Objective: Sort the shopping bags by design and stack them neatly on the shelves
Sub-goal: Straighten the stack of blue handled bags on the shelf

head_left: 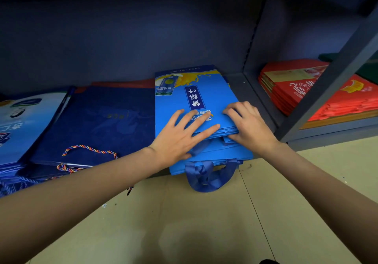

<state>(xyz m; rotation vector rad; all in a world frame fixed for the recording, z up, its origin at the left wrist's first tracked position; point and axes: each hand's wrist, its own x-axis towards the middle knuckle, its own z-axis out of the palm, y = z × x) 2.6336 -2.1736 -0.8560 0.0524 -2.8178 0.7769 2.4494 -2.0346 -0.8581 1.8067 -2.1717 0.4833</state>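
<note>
The left hand (180, 135) lies flat with a released grip on the bright blue bag stack (196, 108), its long axis running away into the shelf (251, 91), while the right hand (248, 123) pinches its near-right edge.

A single wide-angle head view looks forward and steeply down, close to a low shelf (255, 100) whose edges bow with the lens. Both forearms enter from the bottom corners and meet near frame centre, over blue bags (194, 100). The floor (184, 222) fills the lower third; a dark upright (331, 79) crosses the right.
</note>
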